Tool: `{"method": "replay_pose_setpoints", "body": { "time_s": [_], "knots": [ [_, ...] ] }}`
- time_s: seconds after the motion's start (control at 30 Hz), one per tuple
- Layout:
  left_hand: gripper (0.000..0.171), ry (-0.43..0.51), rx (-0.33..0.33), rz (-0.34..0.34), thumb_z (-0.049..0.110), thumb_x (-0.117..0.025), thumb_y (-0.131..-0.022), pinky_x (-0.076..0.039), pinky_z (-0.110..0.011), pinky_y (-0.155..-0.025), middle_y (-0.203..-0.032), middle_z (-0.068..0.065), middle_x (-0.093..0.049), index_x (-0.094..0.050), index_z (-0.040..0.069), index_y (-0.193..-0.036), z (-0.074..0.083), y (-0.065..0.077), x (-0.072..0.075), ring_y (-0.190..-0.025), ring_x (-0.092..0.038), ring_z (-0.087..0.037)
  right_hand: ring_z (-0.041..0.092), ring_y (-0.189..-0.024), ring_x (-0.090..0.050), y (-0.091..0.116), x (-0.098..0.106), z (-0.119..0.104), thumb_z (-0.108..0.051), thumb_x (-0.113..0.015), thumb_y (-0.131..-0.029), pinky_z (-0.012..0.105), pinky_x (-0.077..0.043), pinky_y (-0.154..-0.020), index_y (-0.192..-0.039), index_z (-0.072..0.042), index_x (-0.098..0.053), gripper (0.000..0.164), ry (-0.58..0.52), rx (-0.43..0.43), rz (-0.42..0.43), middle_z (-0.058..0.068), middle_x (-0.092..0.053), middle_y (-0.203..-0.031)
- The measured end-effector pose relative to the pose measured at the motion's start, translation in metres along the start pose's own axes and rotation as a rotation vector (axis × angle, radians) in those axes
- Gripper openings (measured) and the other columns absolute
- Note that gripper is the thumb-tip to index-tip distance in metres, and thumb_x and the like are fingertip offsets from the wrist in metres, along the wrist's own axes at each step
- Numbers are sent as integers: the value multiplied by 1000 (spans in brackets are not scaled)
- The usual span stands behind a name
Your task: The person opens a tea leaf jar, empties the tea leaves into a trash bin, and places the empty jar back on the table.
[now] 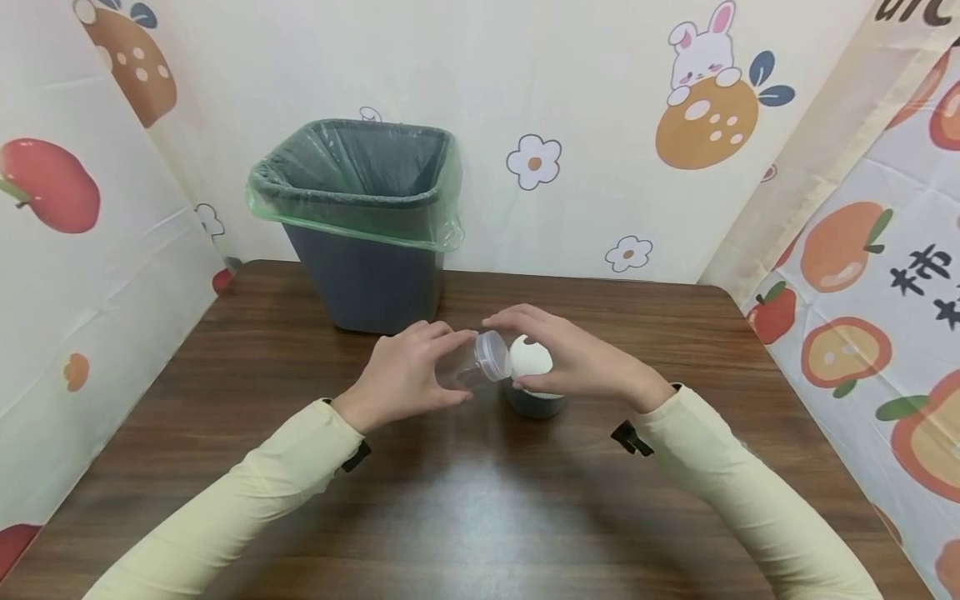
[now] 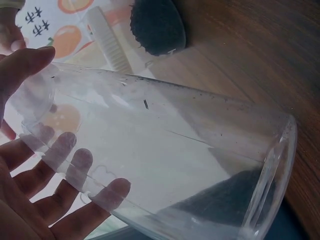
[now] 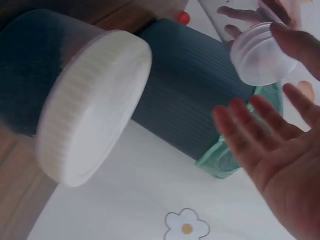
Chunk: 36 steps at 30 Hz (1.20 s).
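My left hand (image 1: pixel 397 375) grips a clear plastic jar (image 2: pixel 165 145), thumb on one side and fingers along the other. The jar is tipped on its side, its narrower ringed end (image 3: pixel 262 57) toward my right hand. A few dark specks cling to its wall in the left wrist view. My right hand (image 1: pixel 581 354) has its fingers spread beside that end, the thumb overlapping its rim in the right wrist view. Below and partly behind the right hand stands a second jar (image 1: pixel 534 406) with dark contents and a ribbed white lid (image 3: pixel 100 110).
A dark bin (image 1: pixel 367 275) lined with a green plastic bag (image 1: pixel 352 218) stands at the back left of the brown wooden table (image 1: pixel 465 517). Patterned cloth (image 1: pixel 577 100) with fruit and flowers hangs behind and at both sides.
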State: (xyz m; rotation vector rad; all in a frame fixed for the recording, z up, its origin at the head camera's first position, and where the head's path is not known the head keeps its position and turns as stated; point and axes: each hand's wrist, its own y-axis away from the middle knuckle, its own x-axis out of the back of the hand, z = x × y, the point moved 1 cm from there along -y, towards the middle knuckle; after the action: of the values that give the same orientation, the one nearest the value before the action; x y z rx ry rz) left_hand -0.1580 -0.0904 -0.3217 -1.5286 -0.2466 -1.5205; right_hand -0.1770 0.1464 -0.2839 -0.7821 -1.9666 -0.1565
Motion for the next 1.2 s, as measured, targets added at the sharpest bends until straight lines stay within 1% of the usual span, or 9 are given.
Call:
{"method": "replay_pose_setpoints", "body": {
  "time_s": [0.27, 0.47, 0.6, 0.7, 0.77, 0.87, 0.97, 1.07, 1.2],
  "knots": [
    [67, 8, 4, -21, 45, -84, -64, -51, -33, -54, -95, 4, -62, -64, 19, -122, 3, 1, 0, -79, -57, -14, 21, -102, -56, 1, -7, 10, -7, -80, -75, 38, -49, -83, -126, -9, -56, 57, -46, 83, 53, -2, -56, -118],
    [66, 5, 9, -34, 42, -85, -63, -49, -31, -53, -94, 3, -62, -65, 18, -121, 4, 2, -1, -78, -56, -13, 22, -93, -60, 0, -12, 14, -22, -79, -78, 40, -51, -79, -118, -6, -61, 47, -48, -13, 66, -2, -63, -106],
    [66, -13, -2, -33, 42, -86, -62, -47, -29, -50, -94, 4, -62, -66, 18, -120, 4, 3, -3, -77, -55, -13, 19, -91, -59, 0, -16, 13, -36, -72, -84, 37, -50, -76, -108, -8, -66, 37, 63, -126, 58, -4, -63, -99],
    [67, -25, -6, -33, 43, -86, -62, -45, -29, -48, -94, 4, -62, -65, 18, -121, 5, 5, -5, -77, -56, -13, 18, -92, -58, -1, -19, 12, -45, -63, -89, 37, -49, -77, -100, -11, -70, 36, 207, -145, 56, -2, -63, -98],
    [67, -26, -8, -30, 43, -86, -62, -45, -29, -49, -94, 4, -62, -65, 18, -121, 5, 5, -5, -78, -56, -13, 18, -96, -57, 0, -19, 12, -49, -59, -90, 38, -47, -81, -104, -13, -70, 40, 262, -139, 64, -1, -62, -102],
    [68, -32, -21, -20, 44, -85, -62, -47, -29, -49, -94, 4, -62, -65, 18, -121, 5, 5, -6, -78, -56, -13, 18, -111, -52, 2, -16, 12, -46, -66, -86, 41, -44, -90, -122, -14, -62, 48, 227, -80, 73, 0, -57, -120],
    [68, -47, -31, -17, 47, -84, -63, -47, -29, -50, -95, 4, -62, -65, 18, -122, 6, 4, -5, -78, -56, -13, 20, -128, -38, 4, -12, 13, -35, -78, -78, 43, -37, -100, -135, -15, -51, 66, 135, 45, 65, 1, -48, -136],
    [68, -48, -31, -22, 49, -83, -64, -47, -28, -50, -95, 4, -63, -65, 18, -122, 6, 4, -4, -78, -56, -13, 25, -133, -32, 4, -11, 14, -21, -83, -73, 44, -33, -104, -131, -12, -53, 67, 86, 172, 65, 4, -47, -137],
    [68, -42, -33, -24, 49, -83, -65, -48, -28, -51, -95, 4, -62, -65, 18, -122, 7, 3, -3, -79, -56, -13, 25, -128, -37, 4, -12, 16, -15, -83, -72, 41, -35, -103, -125, -10, -57, 59, 77, 224, 106, 2, -54, -128]
  ]
}}
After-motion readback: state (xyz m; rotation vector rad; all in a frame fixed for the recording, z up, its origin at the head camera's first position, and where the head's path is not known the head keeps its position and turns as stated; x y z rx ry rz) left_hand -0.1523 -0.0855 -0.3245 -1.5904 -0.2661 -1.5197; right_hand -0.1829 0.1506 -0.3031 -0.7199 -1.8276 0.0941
